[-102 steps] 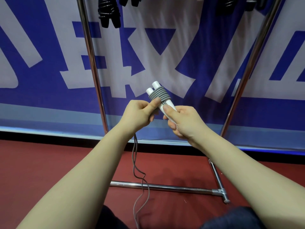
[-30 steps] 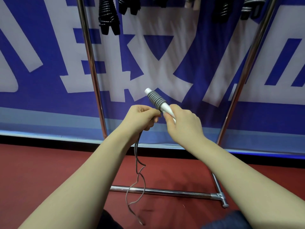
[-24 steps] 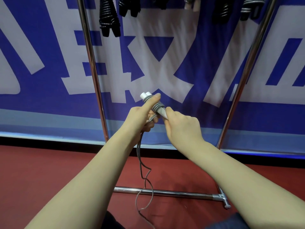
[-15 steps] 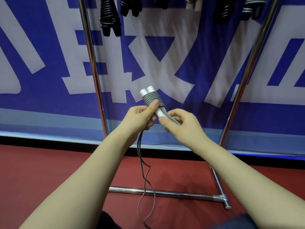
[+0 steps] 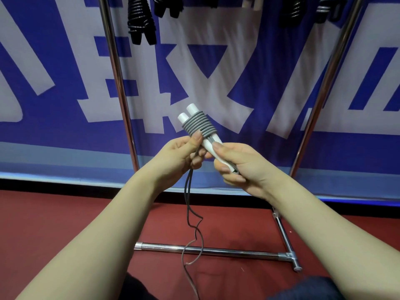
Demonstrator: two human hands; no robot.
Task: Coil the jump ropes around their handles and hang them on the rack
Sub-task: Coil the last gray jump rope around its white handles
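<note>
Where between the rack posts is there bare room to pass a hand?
Free: between left post and right post, above the handles and under the coiled black ropes. Crowded: the top, where those ropes hang, and below the left hand, where the grey cord dangles.

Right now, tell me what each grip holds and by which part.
Right grip holds the two white handles by their lower ends. Left grip pinches the grey rope just below its coil, thumb on the lowest turns.

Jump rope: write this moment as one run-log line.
right hand grips white handles | left hand holds grey rope | coiling unfinished
</note>
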